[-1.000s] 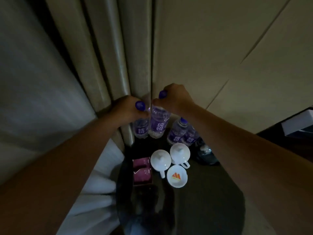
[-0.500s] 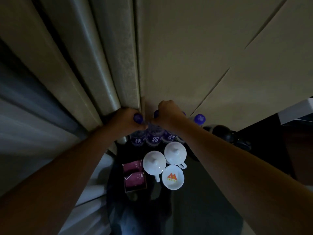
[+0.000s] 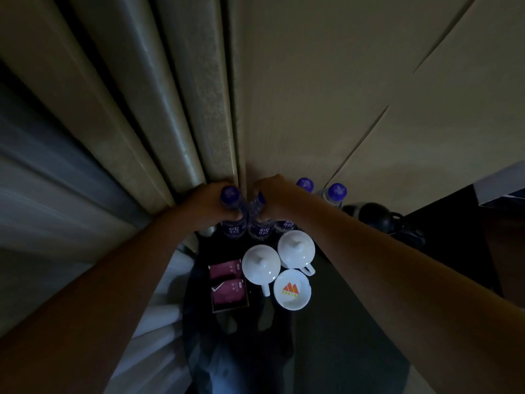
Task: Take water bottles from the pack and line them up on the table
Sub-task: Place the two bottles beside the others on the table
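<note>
Several clear water bottles with purple caps and purple labels stand at the far edge of a dark round table [image 3: 326, 351], against the wall. My left hand [image 3: 204, 206] grips the neck of the leftmost bottle [image 3: 233, 228]. Beside it, my right hand [image 3: 274, 194] holds the neck of a second bottle [image 3: 260, 230], touching the first. A third bottle's label [image 3: 285, 225] shows under my right wrist. Two more bottles, one cap [image 3: 305, 184] and another [image 3: 337, 192], stand to the right. No pack wrapping is visible in this dim light.
Two white lidded cups [image 3: 260, 264] [image 3: 296, 248] and a white dish with an orange logo [image 3: 292, 290] sit in front of the bottles. A small tray of maroon sachets [image 3: 228, 285] lies to their left. A black kettle [image 3: 375, 217] stands at right; curtains [image 3: 113, 123] hang at left.
My hands lowered the two held bottles from above the table down among the others at the table's back edge. The camera tilted, bringing the kettle into view.
</note>
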`<state>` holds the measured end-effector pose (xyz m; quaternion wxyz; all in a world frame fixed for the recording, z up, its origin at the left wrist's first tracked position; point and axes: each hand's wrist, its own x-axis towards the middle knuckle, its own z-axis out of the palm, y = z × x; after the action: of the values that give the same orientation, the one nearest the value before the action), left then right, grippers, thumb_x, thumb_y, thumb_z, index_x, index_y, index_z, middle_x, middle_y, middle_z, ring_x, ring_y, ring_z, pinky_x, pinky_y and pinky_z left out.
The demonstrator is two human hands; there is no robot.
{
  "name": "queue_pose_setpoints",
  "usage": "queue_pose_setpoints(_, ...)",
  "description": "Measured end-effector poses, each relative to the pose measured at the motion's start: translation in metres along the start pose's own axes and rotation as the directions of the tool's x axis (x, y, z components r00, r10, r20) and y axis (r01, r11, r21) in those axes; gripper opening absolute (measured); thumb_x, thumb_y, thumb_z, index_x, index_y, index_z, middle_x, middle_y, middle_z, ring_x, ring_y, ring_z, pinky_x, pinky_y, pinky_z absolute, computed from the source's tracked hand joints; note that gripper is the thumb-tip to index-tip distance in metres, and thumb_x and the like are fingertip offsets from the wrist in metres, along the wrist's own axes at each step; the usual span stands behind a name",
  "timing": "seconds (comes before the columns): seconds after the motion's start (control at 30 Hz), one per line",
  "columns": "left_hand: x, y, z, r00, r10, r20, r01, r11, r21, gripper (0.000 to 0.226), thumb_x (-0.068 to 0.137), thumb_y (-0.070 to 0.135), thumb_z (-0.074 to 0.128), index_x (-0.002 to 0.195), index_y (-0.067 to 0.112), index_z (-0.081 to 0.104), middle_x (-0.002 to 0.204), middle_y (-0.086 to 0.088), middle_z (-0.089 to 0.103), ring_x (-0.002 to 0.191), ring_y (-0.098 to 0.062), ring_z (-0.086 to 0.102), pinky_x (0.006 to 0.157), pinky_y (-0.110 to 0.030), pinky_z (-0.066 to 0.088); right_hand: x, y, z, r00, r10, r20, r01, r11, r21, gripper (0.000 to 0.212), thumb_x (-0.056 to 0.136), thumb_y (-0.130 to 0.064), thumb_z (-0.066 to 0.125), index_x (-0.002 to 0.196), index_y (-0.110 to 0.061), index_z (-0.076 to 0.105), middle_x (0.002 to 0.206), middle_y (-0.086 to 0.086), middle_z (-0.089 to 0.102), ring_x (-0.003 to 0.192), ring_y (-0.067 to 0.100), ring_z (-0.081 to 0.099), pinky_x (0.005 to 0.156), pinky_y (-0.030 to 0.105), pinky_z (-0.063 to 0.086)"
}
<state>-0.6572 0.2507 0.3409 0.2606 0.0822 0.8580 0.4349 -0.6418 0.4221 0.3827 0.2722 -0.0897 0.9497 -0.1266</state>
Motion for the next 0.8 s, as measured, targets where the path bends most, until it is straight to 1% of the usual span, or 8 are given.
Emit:
queue_pose_setpoints(0.03,-0.001,-0.001,0.0,1.0,0.001,0.005,-0.001,1.0,0.004,0.04,0.06,0.005,0.084,0.094,0.014,0.065,0.097,-0.015,0.071,0.096,-0.031,0.066,0.088,-0.054,0.053,0.0,0.001,0.0,1.0,0.0,0.0,0.0,1.0,-0.004,0.054,0.081,-0.023,0.069,0.128,-0.008,0.048,0.129,0.017,0.052,0.115,0.034,0.052,0.087,0.037,0.046)
queue_pose_setpoints(0.1,-0.002,-0.002,-0.001,1.0,0.003,0.017,-0.003,1.0,0.028,0.04,0.06,0.008,0.084,0.095,0.011,0.066,0.095,-0.013,0.072,0.093,-0.029,0.067,0.086,-0.053,0.054,-0.001,0.001,0.0,1.0,-0.007,0.002,0.007,1.0,-0.002,0.054,0.08,-0.023,0.07,0.127,-0.008,0.049,0.128,0.018,0.052,0.114,0.035,0.053,0.088,0.039,0.049)
queue_pose_setpoints(0.23,-0.003,-0.001,0.001,0.999,0.006,0.033,-0.007,0.999,0.052,0.043,0.06,0.009,0.085,0.098,0.01,0.067,0.094,-0.013,0.072,0.092,-0.027,0.067,0.085,-0.05,0.055,-0.001,0.001,0.003,0.998,-0.043,-0.042,0.042,0.999,-0.011,0.045,0.081,-0.022,0.066,0.121,-0.008,0.053,0.12,0.018,0.058,0.107,0.036,0.058,0.079,0.037,0.049)
queue_pose_setpoints(0.33,-0.005,-0.002,0.002,1.0,0.004,0.03,-0.005,1.0,0.023,0.044,0.061,0.006,0.084,0.102,0.009,0.067,0.098,-0.014,0.072,0.095,-0.029,0.066,0.088,-0.05,0.053,0.0,0.002,0.004,0.998,-0.037,-0.047,0.036,0.999,-0.014,0.047,0.079,-0.024,0.069,0.121,-0.009,0.052,0.12,0.017,0.057,0.106,0.035,0.058,0.075,0.033,0.045)
queue_pose_setpoints(0.5,-0.007,-0.005,0.008,0.999,0.009,-0.045,-0.01,1.0,-0.025,0.045,0.062,0.002,0.082,0.103,0.008,0.064,0.1,-0.017,0.071,0.096,-0.031,0.066,0.088,-0.053,0.053,0.002,0.002,0.005,0.998,-0.029,-0.047,0.028,0.999,-0.019,0.051,0.079,-0.025,0.069,0.124,-0.009,0.051,0.122,0.018,0.056,0.109,0.035,0.055,0.079,0.036,0.047)
queue_pose_setpoints(0.63,-0.005,-0.006,0.011,0.998,0.004,-0.06,-0.008,0.999,-0.053,0.045,0.062,0.0,0.081,0.102,0.006,0.062,0.099,-0.019,0.07,0.097,-0.034,0.065,0.087,-0.054,0.053,0.001,0.004,0.006,0.999,-0.021,-0.044,0.022,1.0,0.021,0.052,0.08,-0.024,0.069,0.125,-0.008,0.049,0.12,0.018,0.057,0.108,0.034,0.056,0.07,0.031,0.04)
queue_pose_setpoints(0.73,-0.002,-0.01,0.01,0.999,-0.006,-0.035,0.003,0.996,-0.091,0.045,0.062,-0.002,0.081,0.1,0.011,0.062,0.099,-0.017,0.07,0.097,-0.032,0.066,0.088,-0.055,0.053,0.0,0.005,0.008,0.999,-0.012,-0.04,0.013,0.999,0.035,0.056,0.079,-0.023,0.071,0.128,-0.01,0.045,0.123,0.017,0.055,0.108,0.034,0.055,0.07,0.03,0.039)
queue_pose_setpoints(0.8,-0.002,-0.012,0.01,1.0,-0.006,-0.014,0.005,0.995,-0.101,0.043,0.063,-0.001,0.08,0.095,0.02,0.061,0.097,-0.011,0.071,0.095,-0.028,0.066,0.089,-0.054,0.053,0.0,0.005,0.01,0.999,-0.005,-0.039,0.006,0.999,0.039,0.059,0.08,-0.022,0.071,0.13,-0.01,0.041,0.124,0.018,0.053,0.109,0.036,0.054,0.07,0.031,0.039)
